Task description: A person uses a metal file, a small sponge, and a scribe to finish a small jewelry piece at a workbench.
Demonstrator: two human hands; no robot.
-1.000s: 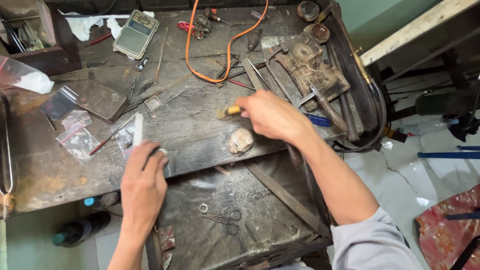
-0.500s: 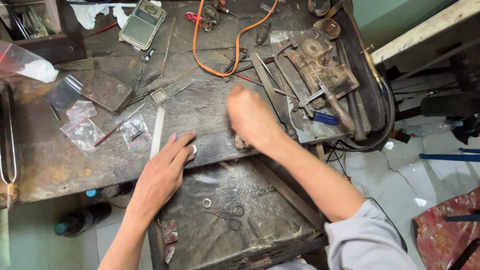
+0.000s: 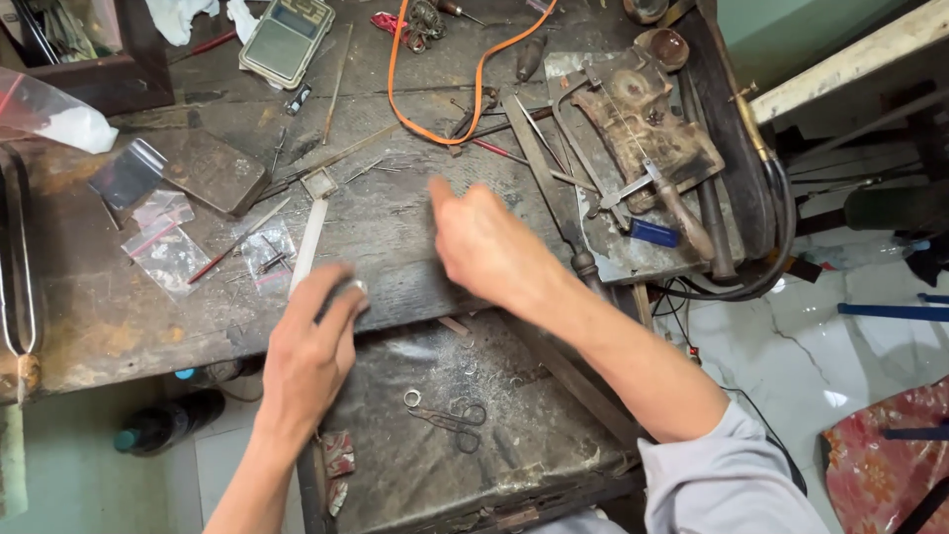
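A worn, dark wooden counter (image 3: 415, 227) strewn with metalworking tools is seen from above. The left hand (image 3: 311, 346) is laid at the counter's near edge, its fingers (image 3: 341, 302) curled together around the near end of a long, narrow pale strip (image 3: 308, 242); a silver ring is worn on one finger. The strip's long axis runs away from the body, tilted slightly right, and it ends just short of a small square metal frame (image 3: 319, 183). The strip therefore lies directly ahead of the left fingers and is already clasped by them, while the right hand (image 3: 489, 247) is held to its right, near but apart, blurred, with fingers loosely extended and pointing away; nothing can be made out in its grasp. The left hand is clearly the nearer one to the strip.

Left of the strip, small clear plastic bags (image 3: 168, 252) and a flat dark metal block (image 3: 213, 173) are spread out. Farther back, a digital pocket scale (image 3: 287, 40) and an orange cable (image 3: 435, 89) are seen. A jeweller's saw frame (image 3: 633, 129) rests on a plate at the right. Small scissors (image 3: 450, 415) lie in the lower tray.
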